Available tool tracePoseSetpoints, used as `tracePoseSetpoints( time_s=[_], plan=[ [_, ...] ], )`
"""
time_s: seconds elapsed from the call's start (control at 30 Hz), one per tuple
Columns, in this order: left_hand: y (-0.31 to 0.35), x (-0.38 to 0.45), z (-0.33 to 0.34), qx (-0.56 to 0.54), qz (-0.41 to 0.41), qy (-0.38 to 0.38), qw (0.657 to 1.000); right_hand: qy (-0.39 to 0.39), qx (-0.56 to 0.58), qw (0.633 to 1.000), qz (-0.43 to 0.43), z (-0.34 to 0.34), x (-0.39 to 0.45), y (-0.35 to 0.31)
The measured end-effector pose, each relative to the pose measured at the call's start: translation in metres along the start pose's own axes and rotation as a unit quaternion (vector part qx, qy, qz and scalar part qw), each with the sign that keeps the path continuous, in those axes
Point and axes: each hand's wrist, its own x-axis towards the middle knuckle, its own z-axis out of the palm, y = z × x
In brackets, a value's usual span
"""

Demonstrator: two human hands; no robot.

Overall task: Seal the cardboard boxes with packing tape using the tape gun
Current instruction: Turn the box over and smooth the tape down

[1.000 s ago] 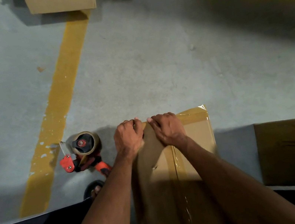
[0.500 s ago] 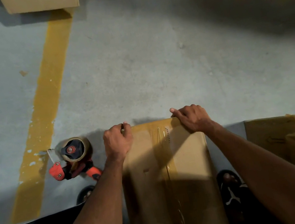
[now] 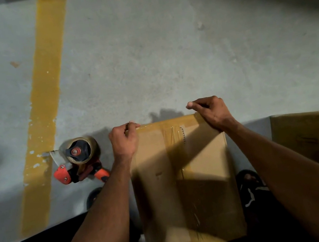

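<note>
While both forearms reach forward from the bottom of the view, a tall brown cardboard box [image 3: 184, 184] stands between them on the grey concrete floor [image 3: 164, 56], a strip of clear packing tape [image 3: 175, 139] running down its near face. At its far top edge, the left hand [image 3: 124, 142] curls over the left corner, and the right hand [image 3: 211, 115] curls over the right corner, both clamped on the box. A second ago the two hands sat together at mid-edge; they have since slid apart to the corners, which suggests the tape along that edge has been smoothed down and this seam is nearly finished. Just left of the left hand, the red-handled tape gun [image 3: 78, 163] lies untouched on the floor. Right of the right hand sit more taped cardboard boxes [image 3: 312, 133]. Farther off, a yellow painted line [image 3: 45, 76] crosses the concrete.
</note>
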Motion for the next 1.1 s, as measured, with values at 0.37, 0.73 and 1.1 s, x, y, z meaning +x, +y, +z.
tracePoseSetpoints(
  time_s=[0.37,0.73,1.1],
  plan=[
    [-0.009,0.006,0.002,-0.019,-0.04,-0.039,0.998,-0.002,0.017,0.999,0.04,0.002,0.007,0.006],
    [-0.008,-0.002,0.001,-0.004,0.095,0.004,0.995,0.078,-0.036,0.985,-0.149,0.006,-0.012,-0.001],
    [-0.008,0.002,0.0,0.054,0.112,-0.044,0.991,0.05,-0.223,0.956,-0.181,0.009,-0.014,-0.001]
  ],
)
